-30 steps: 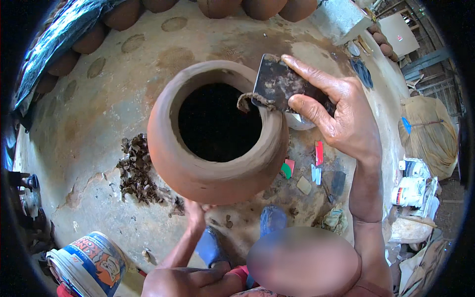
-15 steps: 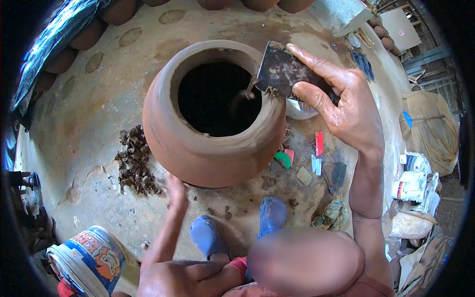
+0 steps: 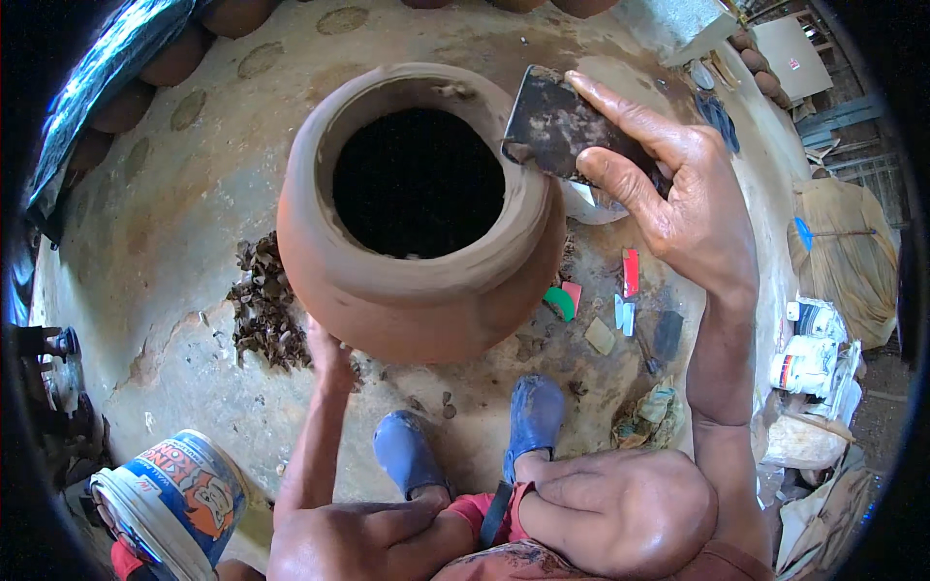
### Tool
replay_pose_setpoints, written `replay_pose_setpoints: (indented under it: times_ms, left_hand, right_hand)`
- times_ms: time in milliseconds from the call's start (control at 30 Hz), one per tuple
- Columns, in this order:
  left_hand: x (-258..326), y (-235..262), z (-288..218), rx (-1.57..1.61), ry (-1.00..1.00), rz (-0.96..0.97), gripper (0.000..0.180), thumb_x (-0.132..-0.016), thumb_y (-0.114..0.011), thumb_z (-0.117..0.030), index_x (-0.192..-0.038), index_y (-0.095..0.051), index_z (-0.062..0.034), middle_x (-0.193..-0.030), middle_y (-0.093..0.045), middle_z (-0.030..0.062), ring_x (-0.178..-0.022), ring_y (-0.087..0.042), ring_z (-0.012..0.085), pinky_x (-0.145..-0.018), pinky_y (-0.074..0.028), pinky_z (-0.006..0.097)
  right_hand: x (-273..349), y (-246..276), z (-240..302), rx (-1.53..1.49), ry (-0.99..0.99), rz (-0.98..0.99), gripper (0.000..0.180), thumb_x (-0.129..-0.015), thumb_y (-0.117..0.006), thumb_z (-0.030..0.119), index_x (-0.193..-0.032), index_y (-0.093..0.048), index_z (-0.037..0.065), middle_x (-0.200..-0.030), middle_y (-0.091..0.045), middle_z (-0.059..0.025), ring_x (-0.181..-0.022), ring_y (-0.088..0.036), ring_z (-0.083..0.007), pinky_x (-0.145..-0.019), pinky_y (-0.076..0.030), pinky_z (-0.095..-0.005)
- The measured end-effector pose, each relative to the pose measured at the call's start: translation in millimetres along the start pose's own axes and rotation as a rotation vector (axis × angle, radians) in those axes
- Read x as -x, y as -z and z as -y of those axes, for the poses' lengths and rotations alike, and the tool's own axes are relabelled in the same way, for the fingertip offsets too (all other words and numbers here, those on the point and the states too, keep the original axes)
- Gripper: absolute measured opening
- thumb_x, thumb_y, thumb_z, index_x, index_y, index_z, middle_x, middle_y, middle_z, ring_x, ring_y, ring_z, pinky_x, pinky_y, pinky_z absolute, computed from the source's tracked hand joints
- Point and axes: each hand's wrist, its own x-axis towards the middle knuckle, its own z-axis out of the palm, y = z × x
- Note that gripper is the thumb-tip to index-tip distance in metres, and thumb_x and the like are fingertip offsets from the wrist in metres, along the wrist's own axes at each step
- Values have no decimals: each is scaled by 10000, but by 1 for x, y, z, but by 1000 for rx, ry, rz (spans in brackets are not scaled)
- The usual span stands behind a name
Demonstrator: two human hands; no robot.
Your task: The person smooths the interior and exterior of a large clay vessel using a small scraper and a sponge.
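A large round clay pot [image 3: 417,310] stands on the floor in front of me, its wide mouth facing up and its inside dark. My right hand [image 3: 693,198] pinches a flat, dark, clay-smeared scraper plate [image 3: 572,131] between thumb and fingers. The plate's left edge rests at the right side of the pot's grey-brown rim. A small clay lump clings to the far inner rim. Low at the pot's left side is my left hand [image 3: 329,356], beside or against the wall, with its fingers mostly hidden.
Dark clay shavings [image 3: 266,310] lie left of the pot. Small coloured scraper pieces, including a red one [image 3: 631,273] and a green one [image 3: 559,303], lie to its right. A white-and-blue bucket [image 3: 184,494] stands at lower left. More round pots [image 3: 174,58] line the far left.
The clay shavings hanging from the plate's left corner have gone. A lump shows on the far inner rim. My left hand has shifted slightly left along the pot's base.
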Motion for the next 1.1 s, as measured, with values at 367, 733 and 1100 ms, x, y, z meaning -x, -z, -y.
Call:
replay_pose_setpoints:
  times_ms: [367,733,1100]
  left_hand:
    - [86,-44,11,-6,414,175,668,-1022,-568,-621,-1501,-398,-188,-1258,-640,128,-963,-723,271,-701,-564,384]
    - [17,-37,-23,13,80,-139,637,-1012,-643,-520,-1527,-453,-197,-1350,-622,35,-1170,-622,198,-959,-518,456]
    - [-2,-13,2,-69,-11,-178,538,-983,-738,-382,-1401,-567,-90,-1223,-645,43,-1107,-587,185,-961,-478,397]
  right_hand:
    - [6,1,10,-44,-116,53,533,-1021,-738,176,-1492,-591,-26,-1342,-731,-209,-1178,-676,-169,-1035,-528,-325]
    - [11,0,8,25,-88,2,522,-1004,-752,166,-1473,-614,-18,-1334,-732,-226,-1213,-679,-186,-1043,-522,-327]
    - [13,-8,18,-64,69,-72,517,-1012,-732,147,-1501,-609,32,-1174,-777,-159,-1060,-710,-168,-940,-550,-327]
